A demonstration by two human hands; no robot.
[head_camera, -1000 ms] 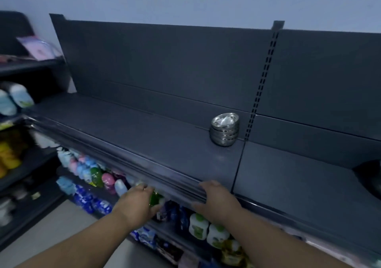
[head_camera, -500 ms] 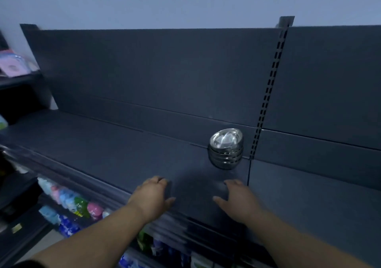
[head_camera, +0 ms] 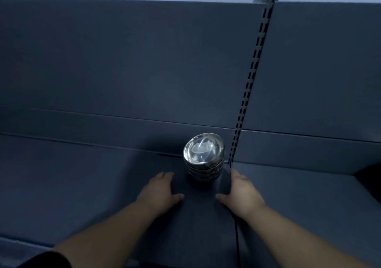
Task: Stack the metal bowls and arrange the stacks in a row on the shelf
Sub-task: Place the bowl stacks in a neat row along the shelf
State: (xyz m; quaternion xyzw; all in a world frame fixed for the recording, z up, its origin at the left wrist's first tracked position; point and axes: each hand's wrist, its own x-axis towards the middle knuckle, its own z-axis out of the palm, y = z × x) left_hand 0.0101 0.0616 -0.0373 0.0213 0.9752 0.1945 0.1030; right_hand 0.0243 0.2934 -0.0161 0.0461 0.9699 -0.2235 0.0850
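**Shiny bowl stack, two empty hands: where would you grab it?**

The big dark grey metal shelf point(head_camera: 82, 175) runs under both hands, with its matching back panel point(head_camera: 123, 61) past the fingertips. A slotted metal upright point(head_camera: 253, 72) comes down just beyond the right fingers point(head_camera: 235, 175).

The stack of round polished steel bowls point(head_camera: 203, 160) sits at the back of the shelf, between the two sets of fingertips and a bit beyond them. It looks like four or five bowls nested together, and the top one seems tipped slightly.

Left hand point(head_camera: 158, 193) and right hand point(head_camera: 241, 191) are both spread flat with straight fingers and thumbs pointing inward. Neither one is holding or touching anything in the stack. I can't tell if the palms are resting on the shelf or hovering.

My guess on handling is light, rigid and pretty slick. Nested steel likes to slide and clatter, so the upper bowls could shift if only the top gets pushed. I'd cup it low on both sides, with fingers on the bottom bowl's wall and thumbs steadying the rims.
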